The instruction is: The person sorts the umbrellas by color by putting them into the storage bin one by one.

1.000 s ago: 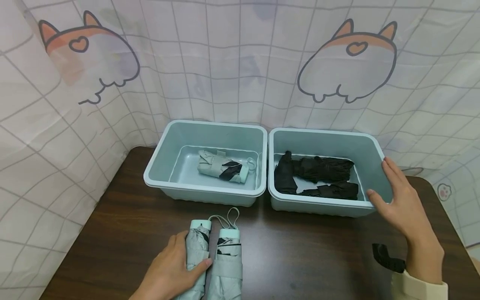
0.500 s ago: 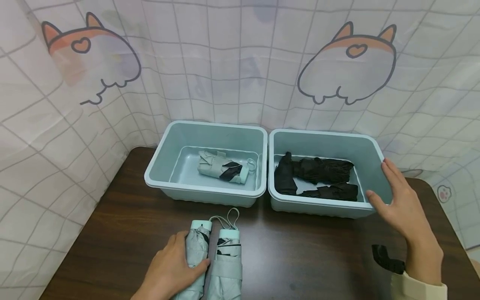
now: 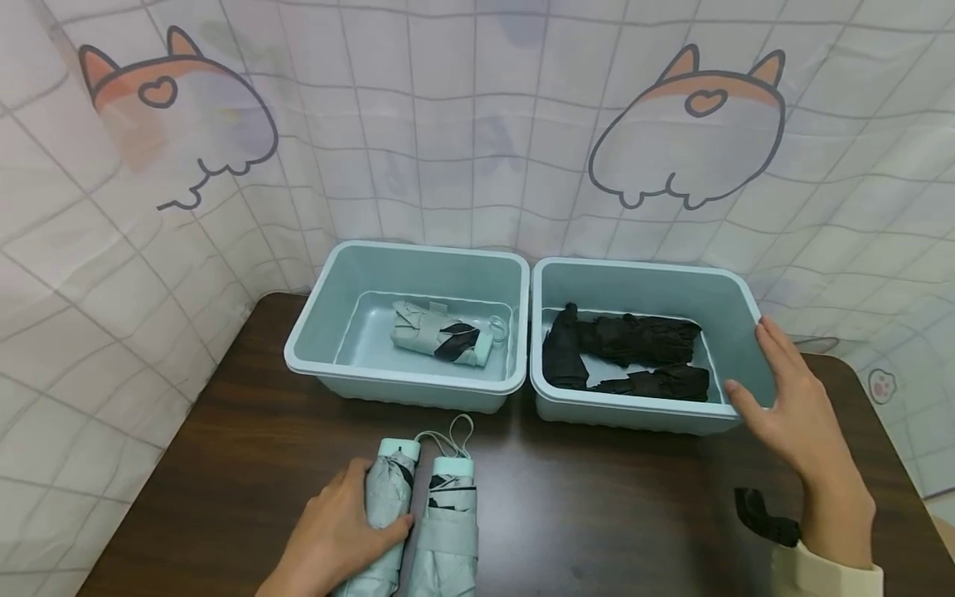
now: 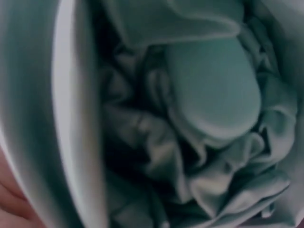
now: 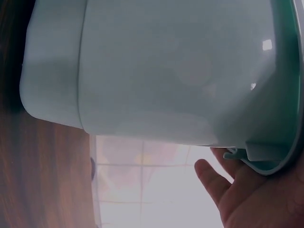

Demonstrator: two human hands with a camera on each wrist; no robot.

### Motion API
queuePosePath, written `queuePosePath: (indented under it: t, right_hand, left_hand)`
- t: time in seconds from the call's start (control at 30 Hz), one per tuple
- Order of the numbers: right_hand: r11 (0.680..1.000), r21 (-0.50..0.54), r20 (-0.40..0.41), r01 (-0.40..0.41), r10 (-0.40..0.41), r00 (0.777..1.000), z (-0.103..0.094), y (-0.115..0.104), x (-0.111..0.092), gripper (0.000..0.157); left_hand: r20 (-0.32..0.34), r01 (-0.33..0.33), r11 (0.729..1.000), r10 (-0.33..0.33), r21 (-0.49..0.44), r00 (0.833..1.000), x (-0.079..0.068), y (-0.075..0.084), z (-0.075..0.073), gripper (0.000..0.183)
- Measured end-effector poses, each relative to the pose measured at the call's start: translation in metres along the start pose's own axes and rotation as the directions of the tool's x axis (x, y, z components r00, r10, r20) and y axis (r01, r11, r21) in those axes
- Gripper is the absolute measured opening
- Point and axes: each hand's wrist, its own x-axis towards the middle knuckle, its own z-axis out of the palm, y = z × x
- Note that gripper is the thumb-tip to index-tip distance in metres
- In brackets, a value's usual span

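Note:
My left hand (image 3: 336, 531) holds the left one of two folded pale green umbrellas, its thumb across the right side. This folded umbrella (image 3: 390, 489) lies beside a second folded umbrella (image 3: 448, 531); both have mint caps and wrist loops at their far ends. Close up in the left wrist view, the gathered fabric (image 4: 142, 137) surrounds a smooth mint end (image 4: 218, 90). My right hand (image 3: 798, 406) rests on the right-hand bin (image 3: 642, 414) at its right rim, fingers stretched out. In the right wrist view that hand (image 5: 251, 194) is beside the bin's rim.
A left-hand pale blue bin (image 3: 410, 385) holds one pale green folded umbrella (image 3: 440, 333). Several black folded umbrellas (image 3: 642, 338) lie in the right-hand bin. Both bins stand on the dark wooden table (image 3: 597, 497) before a grid-patterned curtain (image 3: 448, 124).
The view shifts very slightly. My left hand remains on the left umbrella and my right hand on the bin's rim; the umbrellas and bins keep their places.

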Motion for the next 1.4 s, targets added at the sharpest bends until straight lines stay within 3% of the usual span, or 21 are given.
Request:
queuePosePath:
  t: [0.2, 0.43, 0.63, 0.87, 1.03, 1.4]
  right_hand:
    - [1.0, 0.004, -0.007, 0.005, -0.005, 1.0, -0.001, 0.001, 0.0, 0.081]
    - [1.0, 0.0, -0.007, -0.007, 0.007, 1.0, 0.001, 0.001, 0.0, 0.082]
    - [1.0, 0.013, -0.011, -0.005, 0.006, 1.0, 0.002, 0.001, -0.001, 0.082]
    - [1.0, 0.02, 0.008, -0.016, 0.016, 1.0, 0.0, 0.001, -0.003, 0.082]
    - [0.999, 0.019, 0.038, -0.051, 0.05, 0.998, -0.001, 0.002, -0.005, 0.083]
    - [0.999, 0.022, 0.026, -0.042, 0.042, 0.999, -0.002, 0.0, -0.003, 0.084]
  left_hand:
    - [-0.016, -0.012, 0.999, 0.013, 0.031, 1.0, -0.001, 0.001, -0.002, 0.097]
    - [0.024, 0.004, 0.997, -0.006, 0.072, 1.0, -0.001, 0.0, -0.004, 0.102]
    - [0.04, 0.033, 0.998, -0.034, 0.047, 0.999, -0.001, -0.002, -0.005, 0.101]
    - [0.022, 0.023, 1.0, -0.023, 0.002, 0.999, 0.0, -0.004, -0.005, 0.081]
    - [0.038, 0.03, 0.999, -0.029, -0.031, 0.999, -0.001, -0.006, -0.005, 0.083]
    - [0.053, 0.034, 0.998, -0.031, -0.062, 0.998, 0.0, -0.017, -0.015, 0.074]
